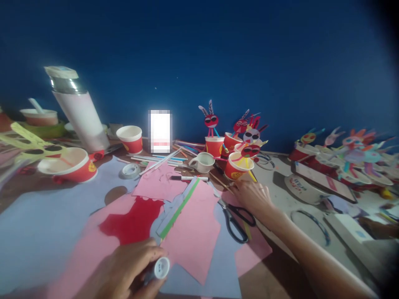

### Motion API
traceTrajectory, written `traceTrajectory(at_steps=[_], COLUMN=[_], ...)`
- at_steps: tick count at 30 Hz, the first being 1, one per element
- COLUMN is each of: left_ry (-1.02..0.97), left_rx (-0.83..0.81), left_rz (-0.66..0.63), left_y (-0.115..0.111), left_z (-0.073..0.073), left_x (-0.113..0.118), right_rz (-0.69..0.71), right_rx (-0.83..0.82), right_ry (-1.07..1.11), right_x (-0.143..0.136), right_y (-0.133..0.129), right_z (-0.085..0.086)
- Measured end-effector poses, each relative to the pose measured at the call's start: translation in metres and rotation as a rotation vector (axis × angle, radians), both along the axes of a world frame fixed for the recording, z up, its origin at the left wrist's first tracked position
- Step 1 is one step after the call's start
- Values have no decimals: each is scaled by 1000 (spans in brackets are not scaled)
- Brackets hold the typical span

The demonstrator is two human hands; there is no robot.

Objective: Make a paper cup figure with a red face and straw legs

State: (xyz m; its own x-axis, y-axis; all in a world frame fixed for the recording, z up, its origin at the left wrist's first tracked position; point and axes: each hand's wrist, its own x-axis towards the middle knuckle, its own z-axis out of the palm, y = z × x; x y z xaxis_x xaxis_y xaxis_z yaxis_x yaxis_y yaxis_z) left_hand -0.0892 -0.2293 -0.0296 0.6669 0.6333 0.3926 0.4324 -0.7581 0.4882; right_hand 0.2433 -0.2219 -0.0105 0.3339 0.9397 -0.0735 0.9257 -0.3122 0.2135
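My left hand [124, 265] is at the bottom, its fingers wrapped around a glue stick [157, 270] whose round white end faces me. On the right, my right hand [251, 196] reaches forward with fingers curled down over the end of a thin wooden stick [222, 182]. Black-handled scissors [235, 220] lie just below that hand. Between the hands is pink paper [195, 228], with a white-and-green strip [179, 207] across it. A red paper cutout [134, 220] rests beyond my left hand. Near the strip's far end is a black-and-white marker [189, 178].
Red cups [238, 166] with paper-faced figures stand at the back and right. A tall flask [79, 112] leans left in view, near a cup [77, 166] with a yellow figure. A small mug [202, 162], tape roll [130, 170], phone [326, 180] and bowl [304, 189] are also around.
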Motion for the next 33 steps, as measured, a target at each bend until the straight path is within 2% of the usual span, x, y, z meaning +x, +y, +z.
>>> traceTrajectory(at_steps=[3,7,9,11,13,15,18,24,26,30,33], left_ry=[15,66,85,92,105,121,124,81,59,-51,-92], left_rx=[-29,-80,-112,-141,-177,-210,-225,-245,-250,-217,-219], left_rz=[-35,-99,-106,-100,-102,-106,-113,-165,-173,-105,-91], left_y=[1,4,3,3,2,1,2,4,4,4,4], left_z=[5,10,11,11,10,10,9,9,7,3,3], left_x=[1,1,1,0,0,0,0,0,0,-2,-2], right_rz=[-9,-23,-34,-14,58,158,271,312,325,376,445], right_rx=[-7,11,79,222,400,550,646,622,583,502,513], right_ry=[-20,-51,-71,-49,85,309,638,1319,1468,1555,1575], right_x=[-2,-6,-5,-2,0,-1,-10,-43,-57,-83,-97], right_y=[-3,-17,-28,-39,-49,-54,-54,-27,-16,-5,-5], right_z=[2,16,27,37,45,52,56,50,45,39,37])
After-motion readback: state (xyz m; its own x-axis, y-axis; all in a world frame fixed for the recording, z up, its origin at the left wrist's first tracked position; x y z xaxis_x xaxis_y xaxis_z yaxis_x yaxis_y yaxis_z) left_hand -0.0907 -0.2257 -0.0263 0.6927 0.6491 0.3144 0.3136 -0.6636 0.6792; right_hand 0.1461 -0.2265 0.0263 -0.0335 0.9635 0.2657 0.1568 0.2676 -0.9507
